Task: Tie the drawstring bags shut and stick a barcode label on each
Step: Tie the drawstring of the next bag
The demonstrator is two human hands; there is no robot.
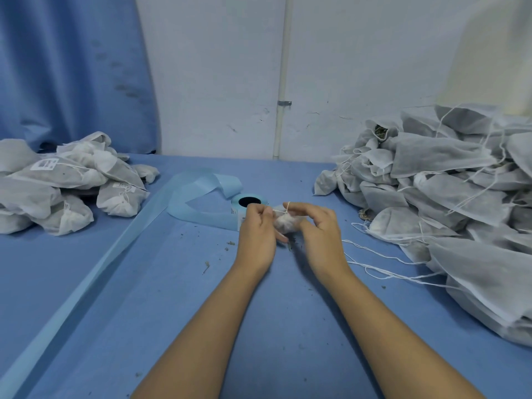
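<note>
Drawstring bag [283, 223]: held just right of the label roll [250, 201], between both hands.
Left hand [256, 234]: fingers pinched on the drawstring [286, 208].
Right hand [316, 230]: fingers curled round the bag.
Knot: judged unfinished; no label seen.
Labelled pile [72, 180], well left of the roll: done.
Larger pile [446, 182], right of the roll: judged untied, unlabelled.
Bag largely hidden by the hands; label print illegible.

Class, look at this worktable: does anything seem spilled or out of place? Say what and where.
Dark crumbs lie scattered on the table around its middle, likely spilled from bags. Spent backing strip trails from the label roll off the near-left edge, untidy.
</note>
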